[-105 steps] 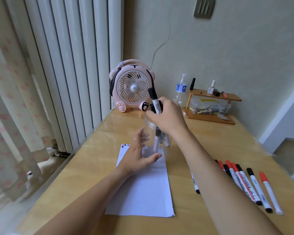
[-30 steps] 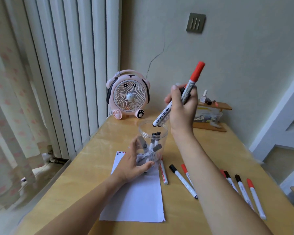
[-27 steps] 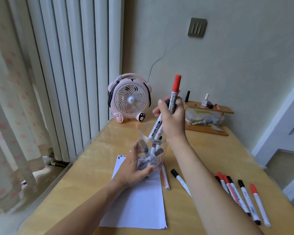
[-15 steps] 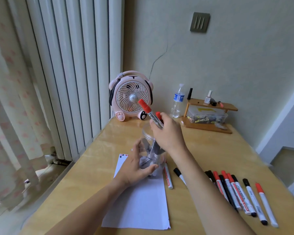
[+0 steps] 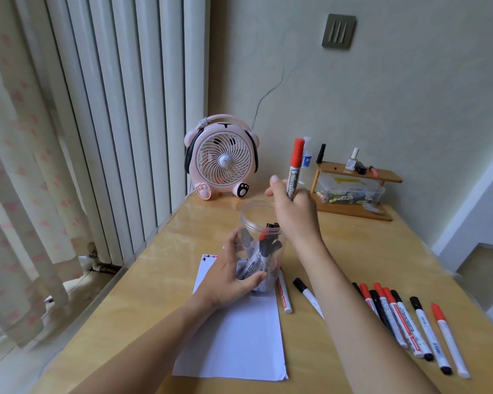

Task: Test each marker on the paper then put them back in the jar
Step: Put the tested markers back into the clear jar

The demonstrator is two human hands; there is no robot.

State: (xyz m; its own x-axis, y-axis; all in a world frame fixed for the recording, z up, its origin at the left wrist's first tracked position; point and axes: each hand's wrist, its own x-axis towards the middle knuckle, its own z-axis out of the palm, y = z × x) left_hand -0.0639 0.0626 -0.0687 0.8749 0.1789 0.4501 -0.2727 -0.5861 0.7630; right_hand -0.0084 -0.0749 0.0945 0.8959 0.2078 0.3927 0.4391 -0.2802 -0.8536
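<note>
My left hand (image 5: 230, 280) curls around the clear plastic jar (image 5: 261, 245), thumb on its near side, holding it on the far end of the white paper (image 5: 234, 331) that lies on the desk (image 5: 382, 251). Several capped markers stand inside the jar. Just right of the jar's mouth and above it, my right hand (image 5: 292, 207) grips a red-capped marker (image 5: 294, 169) upright, cap up. Right of the jar, one red marker (image 5: 283, 292) lies along the paper's edge, then a black one (image 5: 306, 292), then a row of red and black markers (image 5: 404, 322).
</note>
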